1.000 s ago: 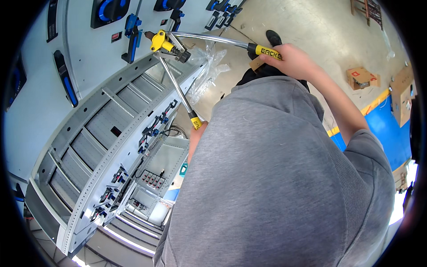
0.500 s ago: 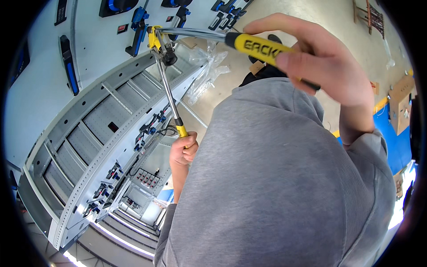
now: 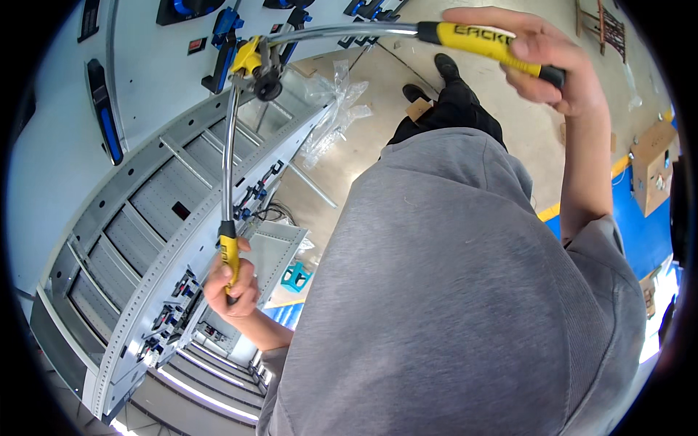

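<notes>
A long-armed hand riveter [image 3: 252, 58], with a yellow head, a black round knob and two bright steel arms, stands spread wide between my hands. My left hand [image 3: 233, 287] is closed round the lower yellow grip [image 3: 229, 251]. Out to the upper right, my right hand [image 3: 556, 62] grips the other yellow handle [image 3: 476, 42], thumb and fingers wrapped over it. The head lies close in front of the pale grey cabinet panel [image 3: 156, 73], above the metal frame; whether it touches anything there I cannot tell.
Blue and black latch handles [image 3: 105, 112] stick out from the panel. A perforated metal frame with crossbars [image 3: 149, 225] runs along the left. Clear plastic wrap [image 3: 334, 120] lies on the floor beside it. A turquoise stool [image 3: 295, 277] and a cardboard box [image 3: 653, 167] stand farther off.
The riveter's arms have opened wider. My left hand has moved left with its grip, and my right hand has gone up and to the right. The head has shifted slightly left.
</notes>
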`<act>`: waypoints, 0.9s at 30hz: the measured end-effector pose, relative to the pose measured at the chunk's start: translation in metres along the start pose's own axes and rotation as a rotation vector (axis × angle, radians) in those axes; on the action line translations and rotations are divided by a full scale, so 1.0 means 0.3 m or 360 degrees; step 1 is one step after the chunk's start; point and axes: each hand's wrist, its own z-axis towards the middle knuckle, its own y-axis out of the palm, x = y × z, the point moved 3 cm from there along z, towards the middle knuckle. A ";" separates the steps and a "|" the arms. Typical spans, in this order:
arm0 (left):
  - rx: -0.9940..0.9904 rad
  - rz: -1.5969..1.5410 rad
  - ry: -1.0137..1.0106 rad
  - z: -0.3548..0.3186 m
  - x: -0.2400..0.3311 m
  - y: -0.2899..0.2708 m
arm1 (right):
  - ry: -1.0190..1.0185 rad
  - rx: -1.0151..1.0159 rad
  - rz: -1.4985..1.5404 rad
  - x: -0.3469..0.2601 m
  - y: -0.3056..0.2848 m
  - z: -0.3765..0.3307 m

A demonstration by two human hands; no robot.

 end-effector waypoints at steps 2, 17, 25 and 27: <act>0.0120 0.0278 0.0027 -0.003 0.029 -0.035 | 0.0007 0.0238 -0.0028 0.013 -0.096 0.010; 0.0852 0.1129 0.0206 0.407 -0.256 -0.579 | -0.0250 0.0481 -0.1415 0.005 -0.308 0.200; 0.1075 0.1923 0.0376 0.435 -0.029 -0.695 | -0.0181 0.0552 -0.2342 -0.262 -0.313 0.408; 0.1163 0.1740 0.0362 0.486 -0.127 -0.676 | -0.0366 0.0646 -0.2546 -0.267 -0.334 0.448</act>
